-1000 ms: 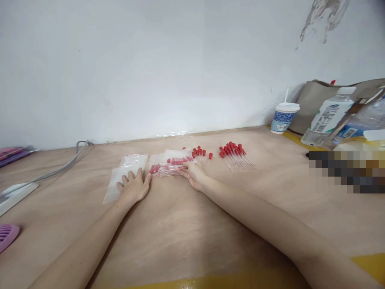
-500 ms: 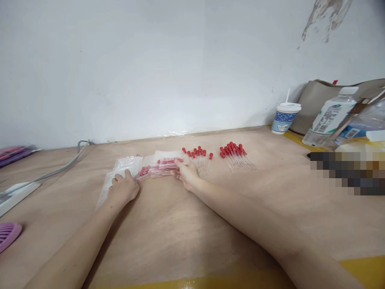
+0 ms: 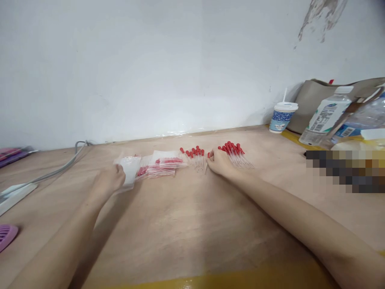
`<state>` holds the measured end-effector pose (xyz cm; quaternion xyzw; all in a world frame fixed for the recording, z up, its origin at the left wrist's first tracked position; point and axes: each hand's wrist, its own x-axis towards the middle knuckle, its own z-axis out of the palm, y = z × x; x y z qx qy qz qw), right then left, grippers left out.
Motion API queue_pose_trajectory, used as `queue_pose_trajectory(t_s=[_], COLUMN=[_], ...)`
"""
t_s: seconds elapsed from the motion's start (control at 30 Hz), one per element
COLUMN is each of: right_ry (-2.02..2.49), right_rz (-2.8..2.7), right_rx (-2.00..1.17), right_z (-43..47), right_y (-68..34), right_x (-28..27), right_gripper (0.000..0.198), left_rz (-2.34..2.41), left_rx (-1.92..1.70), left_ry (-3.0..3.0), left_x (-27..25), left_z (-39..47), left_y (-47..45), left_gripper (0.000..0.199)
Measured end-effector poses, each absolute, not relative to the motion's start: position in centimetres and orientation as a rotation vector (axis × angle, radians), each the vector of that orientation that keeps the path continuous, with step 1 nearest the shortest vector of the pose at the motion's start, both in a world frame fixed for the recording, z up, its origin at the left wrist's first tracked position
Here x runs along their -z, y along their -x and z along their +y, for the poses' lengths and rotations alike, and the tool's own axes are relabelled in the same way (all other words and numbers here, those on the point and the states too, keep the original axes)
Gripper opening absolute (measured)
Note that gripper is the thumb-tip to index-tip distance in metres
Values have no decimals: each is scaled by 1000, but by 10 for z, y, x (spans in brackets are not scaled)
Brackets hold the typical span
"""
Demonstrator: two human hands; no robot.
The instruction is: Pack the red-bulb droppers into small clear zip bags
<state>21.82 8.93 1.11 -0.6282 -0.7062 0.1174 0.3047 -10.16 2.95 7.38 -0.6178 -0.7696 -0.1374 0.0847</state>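
My left hand [image 3: 110, 178] is closed at the edge of a clear zip bag [image 3: 129, 170], its fingertips pinched on thin plastic. Beside it lies a pile of zip bags [image 3: 161, 168] with red-bulbed droppers inside. My right hand [image 3: 221, 161] is closed with its fingertips on a single dropper [image 3: 206, 168], whose red bulb shows by the thumb. Just left of that hand lies a small fan of loose droppers [image 3: 197, 155]. Behind and right of the hand is a bigger bunch of droppers [image 3: 233, 150], partly covered by it.
At the right stand a lidded paper cup [image 3: 282, 117] with a straw, a plastic bottle [image 3: 326, 116] and a grey bag [image 3: 311, 96]. A grey cable [image 3: 60, 171] runs along the left, above a pink slotted object [image 3: 7, 237]. The wall [image 3: 180, 72] closes off the back.
My right hand has left the bag pile and moved right to the single dropper. My left hand has drawn slightly left, with plastic at its fingers.
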Motion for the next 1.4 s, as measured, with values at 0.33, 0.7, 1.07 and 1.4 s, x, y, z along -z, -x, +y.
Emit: queue_pose_trajectory(t_s=[0.33,0.7,1.07,1.4], right_ry=[1852,1176,960,715], right_rz=[-1859,-1239,-1228,-1674], right_rx=[-479,-910,-1272,-1697], right_z=[104,44,18,11], right_y=[-207,-266,-268,-287], right_x=[-17,7,13,-3], right_gripper=[47,66,43,31], left_rz=[-1065,-1071,-1062,-1102], left_rx=[186,50,62,87], left_ry=[2981,3114,3137,3149], left_x=[-13,-12,-11,-13], left_z=[-22,-20,-20,-21], left_y=[-13,-16,-16,-17], left_gripper=[46,57,60,66])
